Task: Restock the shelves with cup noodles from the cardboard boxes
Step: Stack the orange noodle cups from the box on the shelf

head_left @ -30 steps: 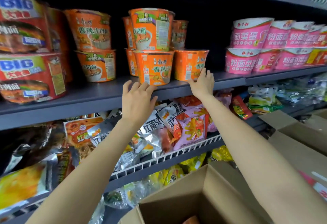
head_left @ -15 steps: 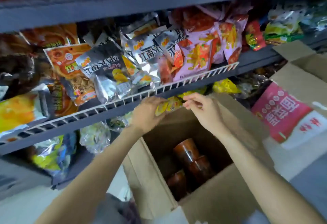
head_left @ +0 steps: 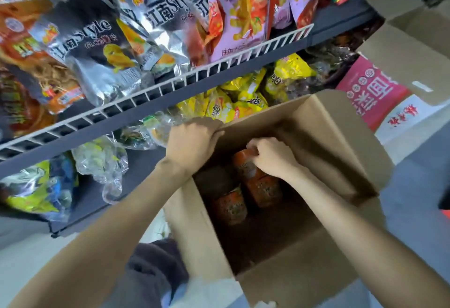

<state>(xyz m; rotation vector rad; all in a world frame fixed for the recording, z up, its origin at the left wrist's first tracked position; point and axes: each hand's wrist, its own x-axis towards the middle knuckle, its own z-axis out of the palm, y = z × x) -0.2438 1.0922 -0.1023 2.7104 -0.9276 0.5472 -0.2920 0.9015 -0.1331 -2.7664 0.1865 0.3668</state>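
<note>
Soft even daylight, motion blur, bowed wide-angle edges.

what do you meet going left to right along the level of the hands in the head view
clear plastic bags → left hand on the box flap → right hand gripping an orange cup noodle → far wall of the open cardboard box → grey floor

Legible text I can log: silver snack bags [head_left: 97,47] on the wire-fronted shelf [head_left: 170,83], printed "江南Style". Pink carton [head_left: 372,93], large white characters, unclear to me. Cup labels unreadable.
</note>
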